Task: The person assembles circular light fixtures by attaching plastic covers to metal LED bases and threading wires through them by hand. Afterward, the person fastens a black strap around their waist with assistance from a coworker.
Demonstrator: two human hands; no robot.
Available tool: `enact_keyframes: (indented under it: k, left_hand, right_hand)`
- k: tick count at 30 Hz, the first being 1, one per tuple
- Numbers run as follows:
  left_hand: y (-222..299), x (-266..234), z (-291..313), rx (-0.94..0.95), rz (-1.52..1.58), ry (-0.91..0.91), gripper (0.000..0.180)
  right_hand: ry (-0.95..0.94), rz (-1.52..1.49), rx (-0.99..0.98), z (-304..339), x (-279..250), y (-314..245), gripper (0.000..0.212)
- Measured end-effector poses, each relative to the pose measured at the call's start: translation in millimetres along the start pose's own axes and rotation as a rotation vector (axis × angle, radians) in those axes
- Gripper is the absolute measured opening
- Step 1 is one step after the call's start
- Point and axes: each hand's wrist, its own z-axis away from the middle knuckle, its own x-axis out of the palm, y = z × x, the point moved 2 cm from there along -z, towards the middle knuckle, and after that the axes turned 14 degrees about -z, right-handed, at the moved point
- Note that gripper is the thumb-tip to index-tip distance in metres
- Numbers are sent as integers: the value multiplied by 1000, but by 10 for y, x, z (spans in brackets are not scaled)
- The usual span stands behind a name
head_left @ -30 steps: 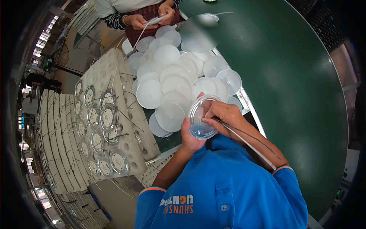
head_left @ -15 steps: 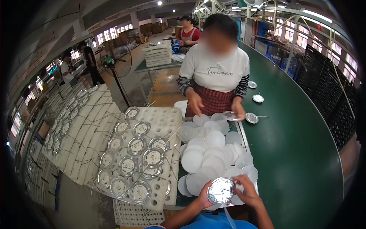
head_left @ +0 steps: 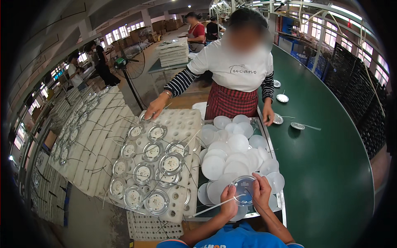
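Note:
Both my hands hold a round lamp base (head_left: 244, 189) with a shiny clear rim, upright in front of me. My left hand (head_left: 227, 202) is closed on its left edge and my right hand (head_left: 261, 192) grips its right edge. The face toward me is grey-blue with small print, and a thin dark wire comes from its middle. A whitish cable (head_left: 213, 207) stretches left past my left hand. Just beyond my hands lies a heap of frosted white round covers (head_left: 237, 143) in a metal-edged tray (head_left: 283, 206).
A white foam board (head_left: 188, 120) at left carries several wired lamp bases (head_left: 143, 173). Stacked foam boards (head_left: 97, 136) stand farther left. Opposite, a co-worker (head_left: 240, 68) reaches to the board. Several lamps (head_left: 297, 125) lie on the green conveyor (head_left: 326, 165). A fan (head_left: 124, 63) stands behind.
The lamp base in my hands shows a grey-blue printed face instead of bright silver. The co-worker's hand has moved from the covers to the foam board; another lamp lies on the conveyor.

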Motion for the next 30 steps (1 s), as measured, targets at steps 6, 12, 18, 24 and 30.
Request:
enact_keyframes:
  k: [6, 12, 18, 24, 30]
  left_hand:
    - [264, 202, -22, -175, -17, 1, 11]
    - [230, 68, -292, -367, -245, -53, 18]
    - [572, 250, -559, 1, -917, -209, 14]
    - [85, 389, -129, 67, -389, -165, 30]
    - [-5, 379, -85, 160, -584, -282, 27]
  right_hand:
    - [182, -58, 42, 262, 1, 90, 27]
    - [180, -41, -8, 426, -57, 316, 30]
    - [-269, -104, 226, -215, -191, 203, 19]
    - [106, -559, 569, -42, -286, 432, 25]
    - [80, -534, 522, -138, -433, 309, 23]
